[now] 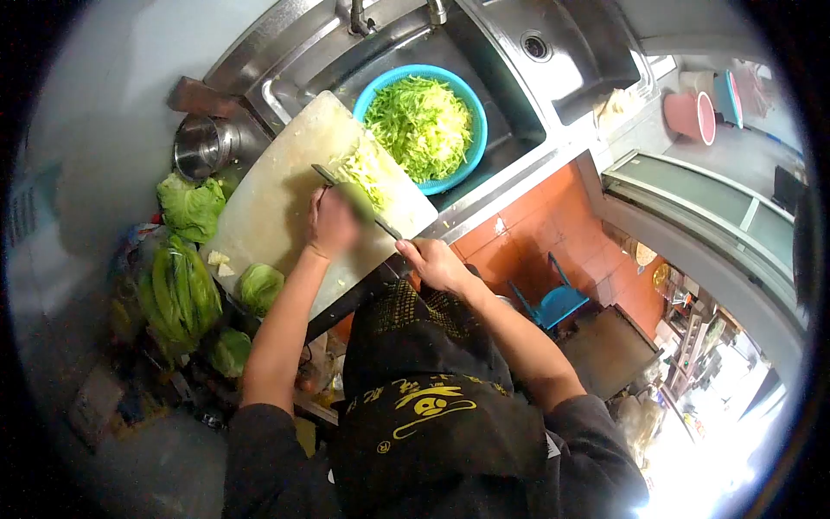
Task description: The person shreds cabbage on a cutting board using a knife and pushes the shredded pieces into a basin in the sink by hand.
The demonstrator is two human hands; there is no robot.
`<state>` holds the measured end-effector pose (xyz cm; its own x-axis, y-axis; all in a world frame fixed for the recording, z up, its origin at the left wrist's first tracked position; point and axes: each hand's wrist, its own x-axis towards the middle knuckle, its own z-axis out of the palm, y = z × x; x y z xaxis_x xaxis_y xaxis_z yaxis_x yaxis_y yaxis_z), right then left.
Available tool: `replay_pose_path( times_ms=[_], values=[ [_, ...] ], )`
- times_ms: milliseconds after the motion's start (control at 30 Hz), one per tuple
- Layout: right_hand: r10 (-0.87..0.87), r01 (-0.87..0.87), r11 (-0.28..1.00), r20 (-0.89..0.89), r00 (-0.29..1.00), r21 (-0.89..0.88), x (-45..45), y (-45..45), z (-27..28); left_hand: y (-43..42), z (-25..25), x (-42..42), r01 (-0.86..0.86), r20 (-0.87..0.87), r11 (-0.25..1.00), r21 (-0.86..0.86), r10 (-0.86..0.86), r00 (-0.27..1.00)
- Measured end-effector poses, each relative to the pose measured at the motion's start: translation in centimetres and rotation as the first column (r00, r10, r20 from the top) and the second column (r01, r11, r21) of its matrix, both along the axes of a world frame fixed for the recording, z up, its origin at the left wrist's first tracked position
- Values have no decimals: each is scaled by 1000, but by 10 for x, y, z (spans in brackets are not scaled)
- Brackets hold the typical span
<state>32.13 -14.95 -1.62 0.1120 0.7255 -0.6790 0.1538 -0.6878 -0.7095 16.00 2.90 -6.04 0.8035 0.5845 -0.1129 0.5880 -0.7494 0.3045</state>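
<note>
Plainly, the right hand (439, 264) grips a knife (387, 228) (left hand (333, 225) beside it).

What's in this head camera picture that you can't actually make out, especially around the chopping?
In the head view:
- Left hand: fingertips lost in a blurred patch, with whatever lies beneath.
- Knife: handle hidden by the right hand.
- Blue basket: bottom hidden by shredded greens.
- Taps: cut off by the top edge.
- Apron: small lettering too small to read.
</note>
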Motion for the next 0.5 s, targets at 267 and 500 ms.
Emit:
replay_pose_path(
  times_ms=[267, 500],
  values=[
    [-61, 61, 998, 6, 998, 13, -4, 5, -14, 8, -58, -17, 67, 467, 958, 278, -196, 862],
    [32, -38, 994, 70, 997, 98, 4, -30, 34, 3, -63, -24, 84, 462, 958, 275, -208, 862]
  ],
)
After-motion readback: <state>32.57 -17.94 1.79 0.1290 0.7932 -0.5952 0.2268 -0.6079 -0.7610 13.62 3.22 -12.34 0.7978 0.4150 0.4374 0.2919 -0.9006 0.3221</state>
